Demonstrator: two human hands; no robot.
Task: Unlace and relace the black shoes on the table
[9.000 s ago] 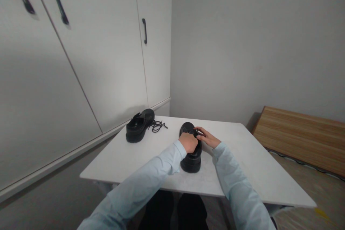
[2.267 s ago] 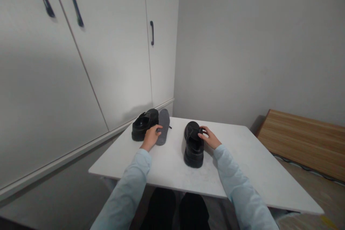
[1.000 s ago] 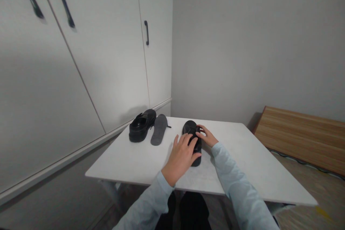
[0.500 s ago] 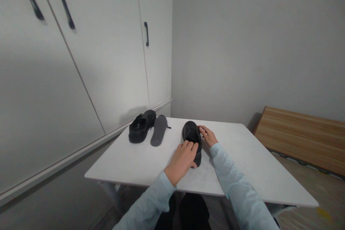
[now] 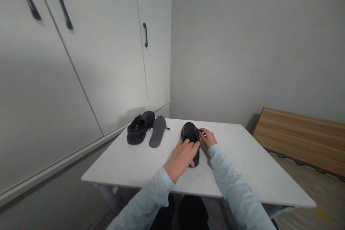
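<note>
A black shoe (image 5: 189, 128) stands on the white table (image 5: 231, 165) in front of me, its toe pointing away. Across the shoe's opening and heel lies my left hand (image 5: 182, 156), its fingers curled over the rim and its thumb at the near side. My right hand (image 5: 208, 137) is at the shoe's right side, thumb and fingertips pinched together by the upper. What those fingertips hold is too small to make out. Further left, a second black shoe (image 5: 137, 133) rests beside a grey insole (image 5: 157, 132). A dark lace end pokes out at the insole's right edge.
White cabinet doors (image 5: 107, 64) with dark handles rise close to the table's left side. A grey wall (image 5: 237, 50) stands behind it. To the right, a wood-grain board (image 5: 296, 134) is set low, with a cable along its lower edge.
My left hand's fingers have shifted slightly over the shoe's opening. My right fingertips have drawn closer together at the shoe's side. The whole view has moved a little.
</note>
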